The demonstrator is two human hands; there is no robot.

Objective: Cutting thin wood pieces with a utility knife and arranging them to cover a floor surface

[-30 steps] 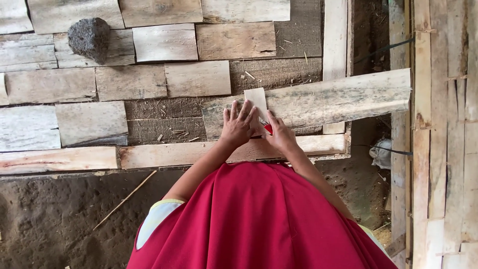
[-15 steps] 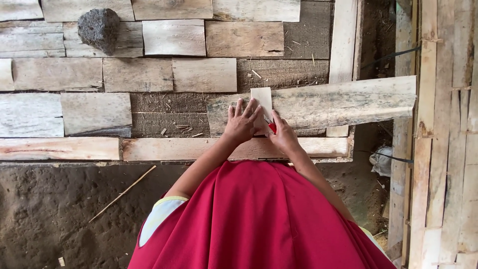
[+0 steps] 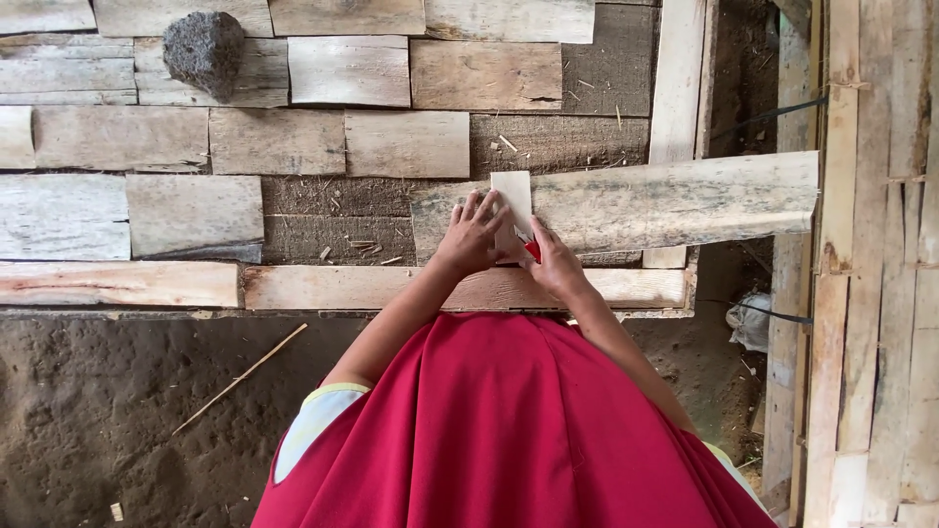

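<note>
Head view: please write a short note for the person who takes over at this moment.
Left hand lies flat on the small pale wood piece, pressing it against the long grey plank.
Right hand grips a red tool at that piece's lower edge; its type is unclear.
Done: piece is placed across the plank.
Left: whatever work the red tool does on the piece; no result shows.

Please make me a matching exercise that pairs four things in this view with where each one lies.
Things:
1. dark rough stone
2. small pale wood piece
3. thin stick
4. long weathered plank

Places:
A. on the bare dirt, lower left
B. under the left hand, beside the right hand
C. on the boards, upper left
D. reaching from the hands toward the right

Pairs: 1-C, 2-B, 3-A, 4-D
</note>
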